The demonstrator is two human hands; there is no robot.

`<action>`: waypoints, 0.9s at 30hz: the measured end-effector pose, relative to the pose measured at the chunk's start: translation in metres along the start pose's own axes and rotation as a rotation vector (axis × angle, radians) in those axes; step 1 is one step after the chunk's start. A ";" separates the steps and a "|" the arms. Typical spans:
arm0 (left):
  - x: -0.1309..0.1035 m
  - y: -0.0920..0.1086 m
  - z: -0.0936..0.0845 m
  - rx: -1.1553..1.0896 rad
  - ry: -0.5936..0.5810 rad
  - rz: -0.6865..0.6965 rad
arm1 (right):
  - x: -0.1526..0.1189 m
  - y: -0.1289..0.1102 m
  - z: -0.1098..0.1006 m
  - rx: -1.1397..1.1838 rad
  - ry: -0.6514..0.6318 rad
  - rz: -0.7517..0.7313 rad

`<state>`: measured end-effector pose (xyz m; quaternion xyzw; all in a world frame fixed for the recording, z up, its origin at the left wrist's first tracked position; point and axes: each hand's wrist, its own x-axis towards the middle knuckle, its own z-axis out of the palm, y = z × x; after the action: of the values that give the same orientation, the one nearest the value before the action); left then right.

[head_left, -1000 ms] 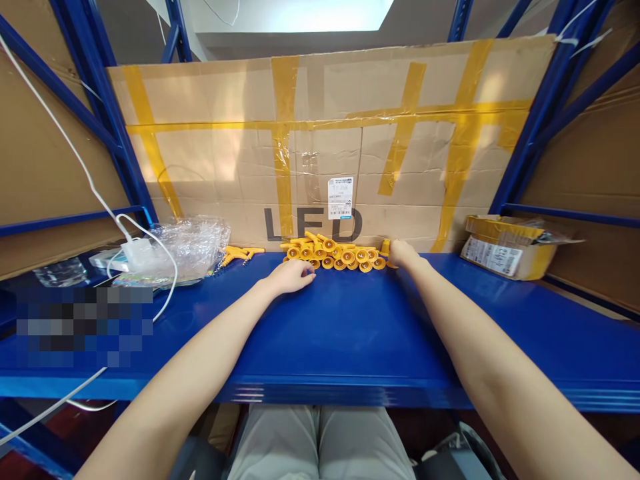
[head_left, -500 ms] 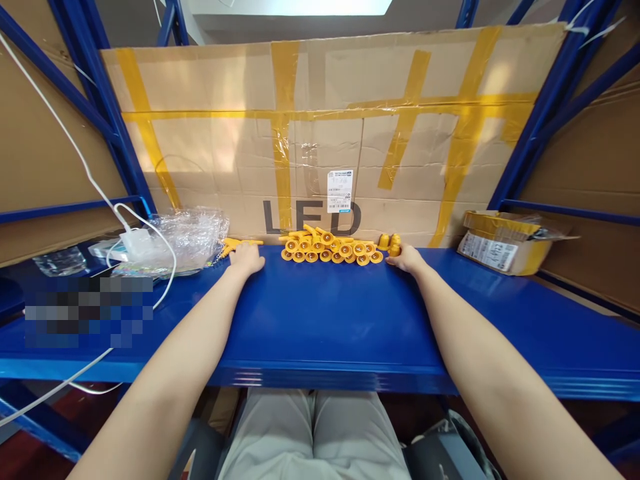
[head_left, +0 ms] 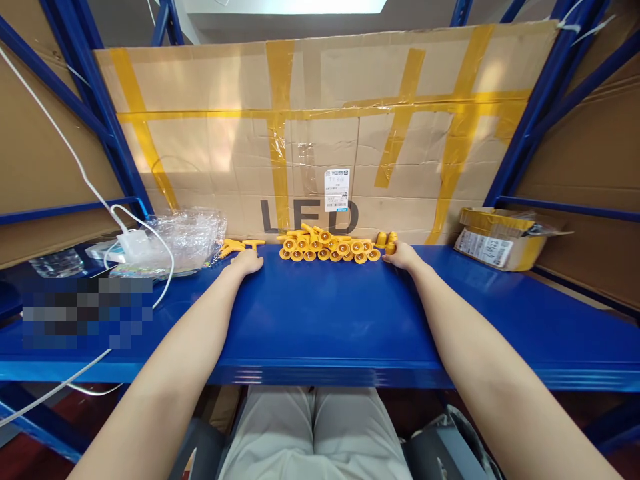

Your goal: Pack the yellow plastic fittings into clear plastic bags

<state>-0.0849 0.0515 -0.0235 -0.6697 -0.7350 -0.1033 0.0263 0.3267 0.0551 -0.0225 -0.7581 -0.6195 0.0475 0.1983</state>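
Note:
My left hand (head_left: 247, 262) rests at the back of the blue shelf, just in front of a yellow T-shaped piece (head_left: 254, 243). Its fingers look curled; whatever is under them is hidden. More yellow branched pieces (head_left: 231, 247) lie to its left. At the right end of the row, my right hand (head_left: 403, 256) closes its thumb and fingers around a small yellow cap (head_left: 390, 248). Two other caps stand beside and behind that one, including a domed one (head_left: 381, 239). Between my hands lies a stacked pile of yellow funnel-ended pieces (head_left: 330, 247), round openings facing me.
A large taped cardboard sheet (head_left: 225, 153) stands behind the blue shelf (head_left: 330, 320). Clear plastic wrap (head_left: 187, 233), a white plug (head_left: 136, 245) and a trailing white cable (head_left: 75, 150) occupy the left. A small open carton (head_left: 493, 243) sits at right.
My left hand has drawn slightly back toward me, so more of the T-shaped piece shows behind it. My right hand stays at the caps. The whole view has shifted a little.

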 end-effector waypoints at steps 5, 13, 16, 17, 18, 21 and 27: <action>-0.011 0.017 -0.011 -0.032 -0.024 0.052 | -0.004 0.000 -0.002 -0.007 0.021 0.041; -0.020 0.032 -0.017 -0.122 0.059 0.149 | -0.012 0.000 -0.007 0.022 0.080 0.123; -0.020 0.030 -0.016 -0.047 0.112 0.135 | -0.013 -0.002 -0.008 0.038 0.099 0.160; -0.020 0.028 -0.015 -0.020 0.115 0.130 | -0.013 -0.003 -0.008 0.047 0.110 0.173; -0.019 0.026 -0.014 0.002 0.102 0.123 | -0.013 -0.004 -0.008 0.058 0.121 0.182; -0.018 0.021 -0.010 0.041 -0.011 0.108 | -0.012 -0.007 -0.009 0.097 0.159 0.173; -0.016 0.020 -0.010 0.075 -0.015 -0.004 | -0.012 -0.017 -0.010 0.115 0.316 0.021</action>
<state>-0.0646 0.0353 -0.0142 -0.6675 -0.7399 -0.0706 0.0457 0.3113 0.0438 -0.0092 -0.7498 -0.5690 -0.0348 0.3358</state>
